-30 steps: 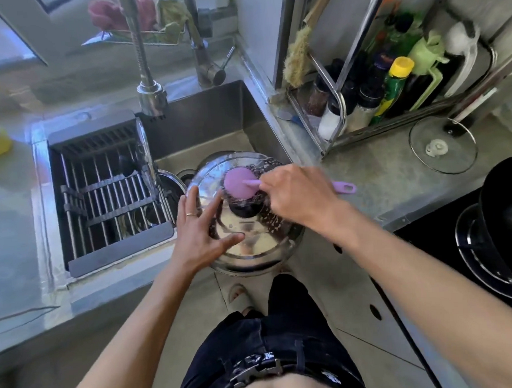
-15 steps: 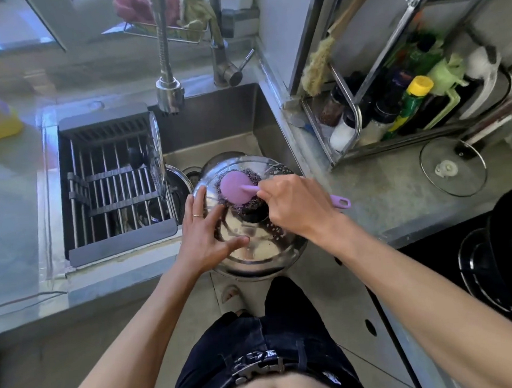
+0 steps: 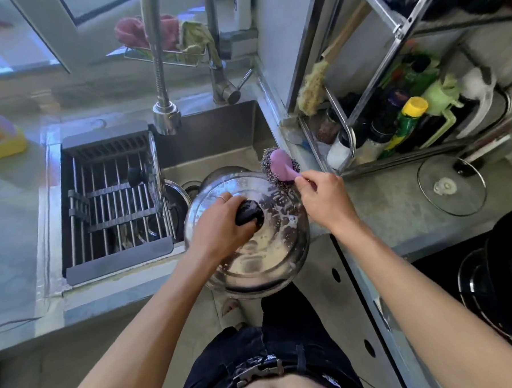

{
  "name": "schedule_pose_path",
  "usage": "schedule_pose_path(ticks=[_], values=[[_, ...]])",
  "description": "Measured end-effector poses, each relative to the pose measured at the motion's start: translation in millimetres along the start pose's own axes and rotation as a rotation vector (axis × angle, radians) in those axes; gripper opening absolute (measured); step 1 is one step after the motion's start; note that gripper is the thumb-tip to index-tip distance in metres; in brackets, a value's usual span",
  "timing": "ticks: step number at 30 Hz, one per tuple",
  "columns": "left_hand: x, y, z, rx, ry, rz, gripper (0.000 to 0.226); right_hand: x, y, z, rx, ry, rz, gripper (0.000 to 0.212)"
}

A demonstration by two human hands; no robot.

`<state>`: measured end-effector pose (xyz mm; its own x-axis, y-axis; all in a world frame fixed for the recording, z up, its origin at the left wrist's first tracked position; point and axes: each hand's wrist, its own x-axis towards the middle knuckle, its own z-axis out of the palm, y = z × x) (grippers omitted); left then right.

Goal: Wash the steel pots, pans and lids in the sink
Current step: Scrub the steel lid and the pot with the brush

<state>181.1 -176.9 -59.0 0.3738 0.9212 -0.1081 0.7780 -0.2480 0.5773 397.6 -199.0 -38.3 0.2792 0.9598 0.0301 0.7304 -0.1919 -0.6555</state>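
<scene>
Left hand (image 3: 218,225) grips black knob (image 3: 250,213) of steel lid (image 3: 252,262); lid shiny, soap-flecked. Right hand (image 3: 323,199) pinches pink-handled steel scrubber (image 3: 278,167) at the lid's far rim.

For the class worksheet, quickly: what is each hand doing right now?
Left hand: grips the lid's black knob.
Right hand: holds the pink-handled scrubber.

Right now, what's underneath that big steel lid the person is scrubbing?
Behind the soapy steel lid the rim of another steel piece and part of the sink drain peek out. The lid covers whatever lies directly beneath it.
</scene>
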Motion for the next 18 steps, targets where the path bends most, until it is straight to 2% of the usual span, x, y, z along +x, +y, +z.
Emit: schedule_pose_path(ticks=[4,8,12,16,18], values=[[28.9,-3.8,-15.5,-0.1,0.19,-0.064,0.031,23.9,13.5,-11.6,0.121,0.017,0.061,0.023],[60.0,-0.7,-31.8,-0.168,0.34,-0.216,0.03,53.0,23.7,-13.2,0.206,0.016,0.142,0.03],[84.3,1.6,-33.3,-0.304,0.407,-0.381,0.033,86.2,20.0,-14.1,0.231,-0.02,0.188,0.02],[90.7,1.9,-18.2,-0.459,0.425,-0.45,0.041,116.1,11.8,-9.6,0.358,-0.066,0.246,0.032],[87.9,1.3,-5.1,-0.533,0.434,-0.5,0.042,127.6,8.4,-4.3,0.437,-0.101,0.297,0.028]])
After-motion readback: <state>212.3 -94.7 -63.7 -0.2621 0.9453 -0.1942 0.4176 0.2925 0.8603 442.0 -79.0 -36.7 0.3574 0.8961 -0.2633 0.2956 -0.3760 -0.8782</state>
